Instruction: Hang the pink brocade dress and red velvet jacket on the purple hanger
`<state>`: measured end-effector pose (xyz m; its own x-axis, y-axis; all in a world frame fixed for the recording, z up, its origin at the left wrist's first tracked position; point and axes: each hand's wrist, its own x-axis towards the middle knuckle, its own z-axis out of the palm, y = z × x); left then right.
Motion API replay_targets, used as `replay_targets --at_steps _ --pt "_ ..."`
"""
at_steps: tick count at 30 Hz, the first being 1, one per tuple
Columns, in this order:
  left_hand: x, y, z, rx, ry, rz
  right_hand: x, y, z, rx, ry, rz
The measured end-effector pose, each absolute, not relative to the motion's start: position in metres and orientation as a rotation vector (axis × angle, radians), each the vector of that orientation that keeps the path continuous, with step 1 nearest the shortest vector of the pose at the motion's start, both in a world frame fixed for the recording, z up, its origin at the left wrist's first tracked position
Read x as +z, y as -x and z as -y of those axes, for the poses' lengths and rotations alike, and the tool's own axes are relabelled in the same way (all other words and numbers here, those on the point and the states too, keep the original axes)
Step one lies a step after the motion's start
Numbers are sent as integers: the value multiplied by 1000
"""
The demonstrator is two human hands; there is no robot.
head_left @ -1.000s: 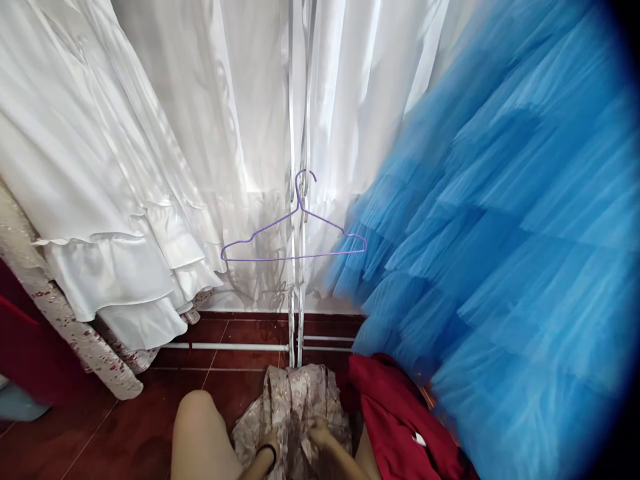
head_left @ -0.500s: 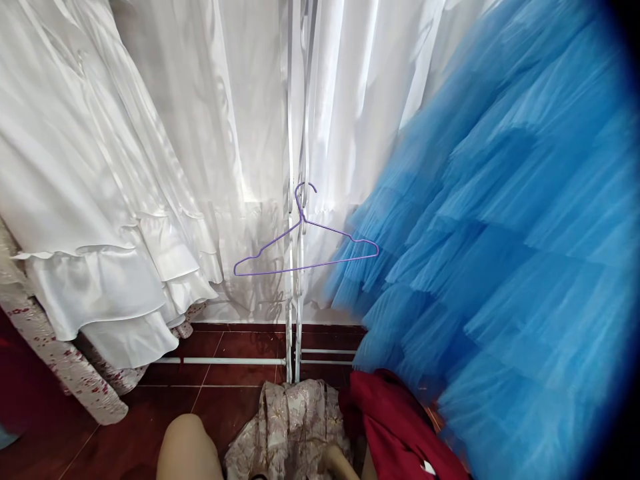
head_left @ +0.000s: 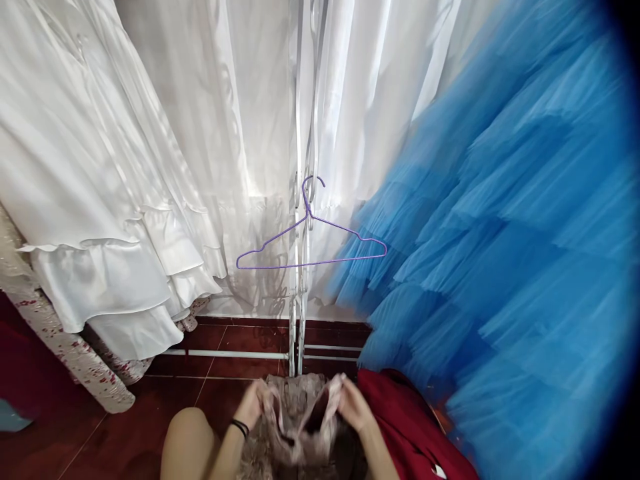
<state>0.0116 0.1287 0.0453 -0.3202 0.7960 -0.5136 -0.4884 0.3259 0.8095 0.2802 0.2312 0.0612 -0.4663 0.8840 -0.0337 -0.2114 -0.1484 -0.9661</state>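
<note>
Low in the head view, a beige-pink patterned garment (head_left: pixel 313 448) is stretched between my two hands, its opening spread and facing up. My left hand (head_left: pixel 253 402), with dark bands at the wrist, pinches one upper edge. The opposite upper edge is gripped by my right hand (head_left: pixel 351 403). The garment is somewhat blurred, and its lower part runs out of the frame. Beyond my hands, a purple wire hanger (head_left: pixel 313 265) hangs from the white metal rack (head_left: pixel 299 333) with nothing on it.
White satin dresses (head_left: pixel 100 287) hang at left, a blue tulle dress (head_left: pixel 505 267) at right. White curtains (head_left: pixel 260 120) cover the back. Red cloth (head_left: pixel 415 420) lies right of my hands. My knee (head_left: pixel 187 440) is at lower left, above dark red floor tiles (head_left: pixel 150 413).
Both hands have come up into clear view, lifting and spreading the garment's upper part, which lay lower in loose folds. The hanger still hangs on the rack; the view has shifted slightly.
</note>
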Motion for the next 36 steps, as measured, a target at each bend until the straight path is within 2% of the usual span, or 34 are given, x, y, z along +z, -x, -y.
replay_targets --at_steps 4,8,13,18,22,27,32,36 --pt "91 54 -143 1559 -447 -1180 108 -292 -293 1797 589 1033" --pt "148 104 -158 1609 -667 -1087 169 -285 -301 1975 509 1037" --pt "205 133 -178 2077 -710 -1011 219 -267 -293 1738 423 914" --pt "249 141 -208 2247 -743 -956 249 -235 -288 1736 395 1056" --pt "279 135 -232 2155 -843 -979 264 -223 -292 1720 418 1028" --pt "310 112 -245 1716 -1192 -1187 260 -252 -313 1581 417 975" --pt "319 106 -240 1746 -1263 -1419 252 -294 -346 1453 468 804" --pt "325 102 -235 1745 -1273 -1455 270 -305 -373 1410 517 890"
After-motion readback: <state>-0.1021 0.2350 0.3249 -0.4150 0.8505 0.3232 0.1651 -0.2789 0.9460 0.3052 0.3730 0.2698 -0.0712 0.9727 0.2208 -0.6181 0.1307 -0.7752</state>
